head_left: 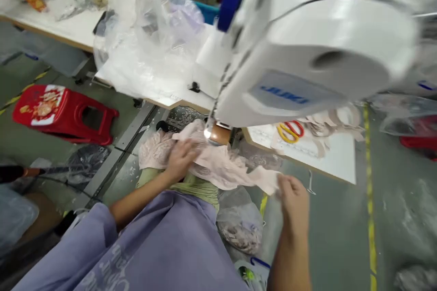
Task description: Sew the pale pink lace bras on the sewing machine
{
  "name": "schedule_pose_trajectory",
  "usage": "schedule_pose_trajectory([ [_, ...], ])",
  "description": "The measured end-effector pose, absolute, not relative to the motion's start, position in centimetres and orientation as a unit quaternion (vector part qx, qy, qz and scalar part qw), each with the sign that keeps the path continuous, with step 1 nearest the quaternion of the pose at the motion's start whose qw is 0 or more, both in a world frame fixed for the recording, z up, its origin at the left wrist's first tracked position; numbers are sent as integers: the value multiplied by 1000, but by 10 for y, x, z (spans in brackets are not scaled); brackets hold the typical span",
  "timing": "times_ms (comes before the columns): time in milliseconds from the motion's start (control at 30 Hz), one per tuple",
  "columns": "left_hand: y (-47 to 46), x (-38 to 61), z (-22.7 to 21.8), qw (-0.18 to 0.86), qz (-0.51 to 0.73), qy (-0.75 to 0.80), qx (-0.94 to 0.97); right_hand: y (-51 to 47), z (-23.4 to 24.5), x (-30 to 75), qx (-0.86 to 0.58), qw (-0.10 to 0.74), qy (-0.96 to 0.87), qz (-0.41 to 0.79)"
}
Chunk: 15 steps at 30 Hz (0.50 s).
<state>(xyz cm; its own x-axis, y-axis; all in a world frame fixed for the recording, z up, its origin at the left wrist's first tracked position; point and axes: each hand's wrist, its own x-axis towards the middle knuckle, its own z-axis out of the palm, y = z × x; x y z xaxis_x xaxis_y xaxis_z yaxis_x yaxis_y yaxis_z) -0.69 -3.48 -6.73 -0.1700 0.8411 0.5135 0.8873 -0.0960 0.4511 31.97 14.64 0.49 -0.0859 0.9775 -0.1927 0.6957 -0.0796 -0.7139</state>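
A pale pink lace bra [218, 163] lies across my lap, its upper part beside the lit, round arm end [218, 134] of a white sewing machine [307, 63]. My left hand [182, 157] is closed on the bra next to its moulded cup [155, 150]; the fingertips are blurred. Out to the right, my right hand [292, 195] pinches the end of the bra's band, which stretches between the two hands. Whether the bra touches the needle is hidden under the machine head.
On the white table, clear plastic bags [153, 41] lie left of the machine. Scissors with red and yellow handles [290, 132] rest by fabric pieces [336, 120] on the right. A red stool [64, 111] stands left; a bag of lace pieces [241, 225] hangs below the bra.
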Motion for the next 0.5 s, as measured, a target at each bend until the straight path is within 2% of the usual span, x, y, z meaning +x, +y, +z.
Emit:
schedule_pose_trajectory([
  [100,-42,0,-70,-121,-290,-629,-711,167,-18,367,-700,-7,-668,254],
  [167,-56,-21,-77,-196,-264,-707,-626,173,-36,378,-679,-61,-687,252],
  [200,-67,-38,-81,-209,-255,-768,-549,171,-43,376,-665,-43,-701,253],
  [300,-104,-98,-98,-199,-198,-906,-315,152,-50,341,-624,99,-734,249],
  [400,-123,-134,-115,-259,-125,-937,-199,126,-38,275,-545,224,-764,264],
  [500,-127,-135,-114,-339,-98,-918,-181,106,-28,208,-388,261,-824,320],
])
